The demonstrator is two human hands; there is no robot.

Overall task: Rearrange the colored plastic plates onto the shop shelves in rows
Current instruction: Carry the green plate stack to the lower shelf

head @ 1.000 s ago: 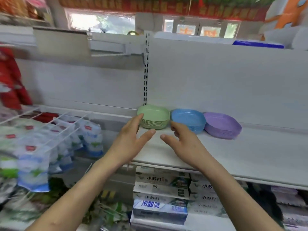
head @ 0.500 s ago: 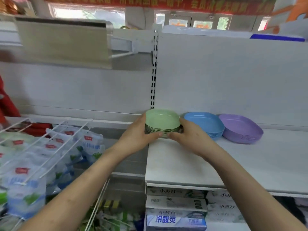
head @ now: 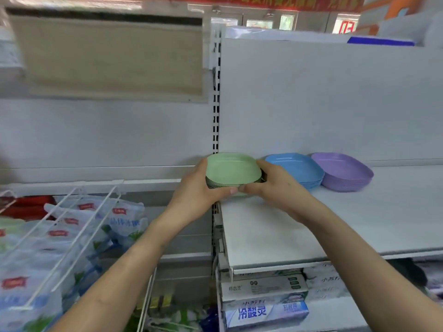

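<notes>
Close to me, my left hand (head: 194, 190) and right hand (head: 275, 188) curl tight around the green plates (head: 232, 167) at the white shelf's (head: 287, 231) left end. Just beside them sit the blue plates (head: 297, 167), then the purple plates (head: 342, 170).

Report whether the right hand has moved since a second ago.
Yes: the right hand moved away from the front edge of the shelf, toward the back wall, and now grips the green plate stack.

3 plate stacks (head: 297, 168) abreast at shelf (head: 359, 224) rear, boxes (head: 263, 291) beneath
</notes>
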